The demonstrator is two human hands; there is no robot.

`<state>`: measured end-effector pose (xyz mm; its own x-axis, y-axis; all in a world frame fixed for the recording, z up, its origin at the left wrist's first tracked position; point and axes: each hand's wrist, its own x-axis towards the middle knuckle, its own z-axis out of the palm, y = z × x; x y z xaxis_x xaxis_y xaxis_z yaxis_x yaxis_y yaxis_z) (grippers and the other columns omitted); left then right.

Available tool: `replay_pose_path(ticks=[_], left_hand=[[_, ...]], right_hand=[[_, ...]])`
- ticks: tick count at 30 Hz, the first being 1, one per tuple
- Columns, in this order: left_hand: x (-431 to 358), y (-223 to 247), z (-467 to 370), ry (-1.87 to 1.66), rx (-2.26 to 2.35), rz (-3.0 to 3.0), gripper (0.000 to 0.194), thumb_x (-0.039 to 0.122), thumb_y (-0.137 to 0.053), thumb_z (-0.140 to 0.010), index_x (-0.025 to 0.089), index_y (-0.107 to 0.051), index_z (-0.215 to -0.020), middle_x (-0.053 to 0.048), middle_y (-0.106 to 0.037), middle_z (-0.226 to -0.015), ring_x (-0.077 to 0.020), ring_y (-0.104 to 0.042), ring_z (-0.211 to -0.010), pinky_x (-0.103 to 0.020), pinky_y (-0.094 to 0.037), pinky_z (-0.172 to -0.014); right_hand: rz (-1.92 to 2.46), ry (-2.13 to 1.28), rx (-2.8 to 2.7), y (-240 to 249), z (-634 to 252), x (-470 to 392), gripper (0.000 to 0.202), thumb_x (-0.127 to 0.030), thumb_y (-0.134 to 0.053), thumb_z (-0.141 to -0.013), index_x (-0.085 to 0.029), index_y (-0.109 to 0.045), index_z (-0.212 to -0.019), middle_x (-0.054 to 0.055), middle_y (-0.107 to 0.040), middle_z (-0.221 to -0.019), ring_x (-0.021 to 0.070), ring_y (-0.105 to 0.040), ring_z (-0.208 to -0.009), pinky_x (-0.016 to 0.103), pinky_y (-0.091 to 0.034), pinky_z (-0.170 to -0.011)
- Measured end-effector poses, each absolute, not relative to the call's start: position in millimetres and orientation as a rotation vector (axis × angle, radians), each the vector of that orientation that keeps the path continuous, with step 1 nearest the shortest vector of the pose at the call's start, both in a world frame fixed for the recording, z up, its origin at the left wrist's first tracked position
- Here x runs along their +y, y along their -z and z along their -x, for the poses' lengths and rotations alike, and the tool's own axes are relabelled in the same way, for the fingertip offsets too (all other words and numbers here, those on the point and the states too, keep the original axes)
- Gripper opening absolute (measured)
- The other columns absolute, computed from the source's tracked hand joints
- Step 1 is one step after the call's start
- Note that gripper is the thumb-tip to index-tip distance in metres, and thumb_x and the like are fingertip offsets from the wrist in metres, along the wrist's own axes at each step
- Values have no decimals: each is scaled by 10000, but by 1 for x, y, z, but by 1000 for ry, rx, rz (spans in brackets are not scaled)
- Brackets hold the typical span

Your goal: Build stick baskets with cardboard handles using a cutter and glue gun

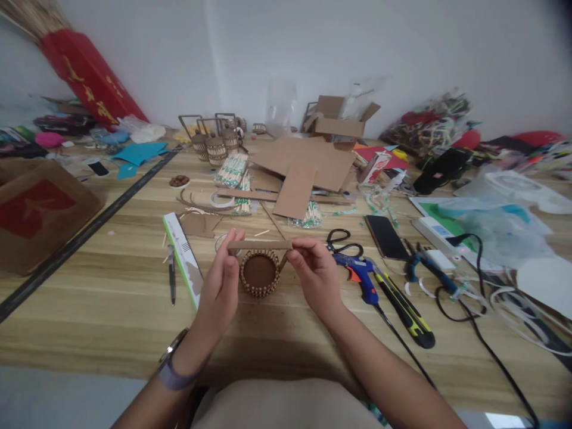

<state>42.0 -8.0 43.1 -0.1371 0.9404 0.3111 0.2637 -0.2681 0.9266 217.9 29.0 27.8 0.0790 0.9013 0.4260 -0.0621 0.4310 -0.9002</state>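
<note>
so, from the left: what has the left hand (218,286) got?

one end of a cardboard strip (260,245), held between thumb and fingers, the gap closed to about the card's thickness; the fingers reach up fairly straight.

and between the hands?

the strip spans from one to the other, and just below it is a small round stick-walled cup (260,292), its brown inside showing. whether the two are joined, i can't tell.

how would they handle?

light, i'd judge. the card is probably stiff lengthwise but easy to crease, so the ends make the best hold; the cup's sticks might come loose under a hard squeeze, so cradle it low around the wall.

and the right hand (316,274)?

thumb and forefinger pinch the strip's other end, closed snugly. just right of that grip lies a blue glue gun (363,270).
</note>
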Motion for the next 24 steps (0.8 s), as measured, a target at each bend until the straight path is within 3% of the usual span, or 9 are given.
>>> replay_pose_path(ticks=[3, 5, 7, 10, 12, 15, 19, 24], left_hand=[[-10, -40, -40, -1443, 1355, -1531, 574, 575, -349, -1031, 270, -421, -1512, -91, -506, -1548, -261, -408, -1478, -444, -265, -1254], [-11, -32, -38, -1420, 1306, -1531, 600, 569, -387, -1022, 306, -318, -1557, -82, -419, -1610, -264, -346, -1511, -445, -252, -1259], [-9, -21, -36, -1392, 1276, -1529, 812, 601, -548, -946, 337, -143, -1598, -93, -285, -1673, -285, -254, -1548, -461, -222, -1269], [-2, -2, -36, -1314, 1334, -1497, 1334, 585, -856, -661, 300, 53, -1594, -186, -174, -1684, -366, -172, -1561, -530, -193, -1264], [4, 8, -36, -1240, 1293, -1452, 1485, 538, -914, -558, 249, 127, -1577, -248, -263, -1627, -403, -275, -1522, -568, -255, -1232], [9, 15, -33, -1136, 1185, -1454, 1555, 476, -948, -488, 227, 145, -1566, -247, -433, -1512, -400, -441, -1431, -561, -314, -1207], [14, 17, -24, -1082, 1173, -1491, 1570, 403, -980, -432, 254, 82, -1579, -247, -413, -1530, -412, -429, -1434, -572, -290, -1217], [22, 31, -14, -1048, 1103, -1522, 1484, 464, -946, -534, 253, 84, -1582, -214, -472, -1490, -383, -479, -1395, -578, -365, -1167]], right_hand=[[852, -873, -1295, -28, -218, 29, 181, -394, -736, -862, -248, -670, -946, 9, -683, -819, 157, -644, -734, 298, -546, -691], [846, -877, -1290, -27, -218, 29, 185, -399, -736, -863, -247, -674, -948, 12, -686, -827, 157, -646, -738, 297, -546, -692], [830, -884, -1276, -27, -218, 29, 182, -393, -738, -862, -245, -680, -951, 11, -686, -831, 154, -647, -742, 291, -544, -692], [800, -892, -1258, -27, -217, 29, 164, -371, -739, -865, -248, -685, -959, 10, -694, -845, 149, -651, -746, 284, -543, -694], [783, -895, -1256, -26, -217, 29, 152, -359, -739, -868, -251, -687, -961, 9, -700, -851, 147, -651, -745, 281, -541, -694], [767, -902, -1255, -25, -218, 29, 136, -352, -733, -878, -256, -689, -963, 7, -702, -855, 144, -647, -745, 279, -538, -698], [773, -905, -1261, -24, -220, 30, 156, -368, -734, -880, -249, -684, -967, 13, -701, -855, 150, -648, -745, 283, -540, -695], [802, -914, -1282, -23, -221, 30, 191, -404, -730, -879, -244, -680, -971, 11, -697, -850, 145, -646, -740, 275, -534, -689]])
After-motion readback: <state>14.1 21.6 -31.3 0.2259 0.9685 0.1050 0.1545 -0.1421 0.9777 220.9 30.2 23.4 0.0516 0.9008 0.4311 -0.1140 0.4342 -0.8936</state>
